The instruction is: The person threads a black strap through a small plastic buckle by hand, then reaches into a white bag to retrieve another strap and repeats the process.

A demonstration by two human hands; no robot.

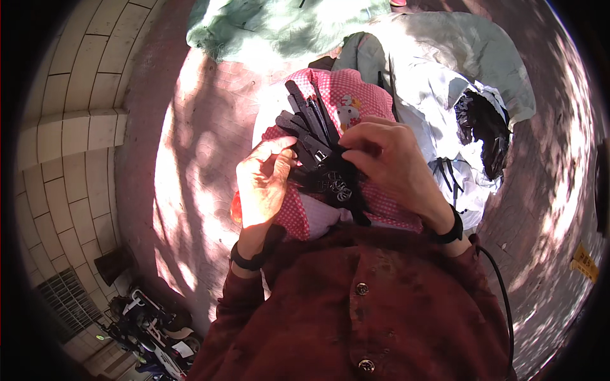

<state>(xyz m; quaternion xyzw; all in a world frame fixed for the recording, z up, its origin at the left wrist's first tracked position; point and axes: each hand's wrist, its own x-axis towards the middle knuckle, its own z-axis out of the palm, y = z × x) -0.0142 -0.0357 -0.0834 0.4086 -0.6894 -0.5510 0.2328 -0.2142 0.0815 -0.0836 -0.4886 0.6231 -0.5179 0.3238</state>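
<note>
My left hand [262,184] grips a bundle of several black flat strips [306,124] that fan upward, with small metal clips [338,188] at their lower end. From the right, my right hand [389,166] closes its fingers on the same bundle near its base. Both hands are held over a pink checked cloth [356,101] with a cartoon print, which covers my lap. Each wrist wears a black band. My dark red buttoned shirt [362,305] fills the lower part of the view.
A large white and grey sack [445,57] lies ahead on the right, with a black bag [480,130] and loose black strips [447,173] on it. A pale green cloth [267,25] lies farther ahead. Tiled wall at left; small wheeled cart [149,324] lower left. Brick pavement all around.
</note>
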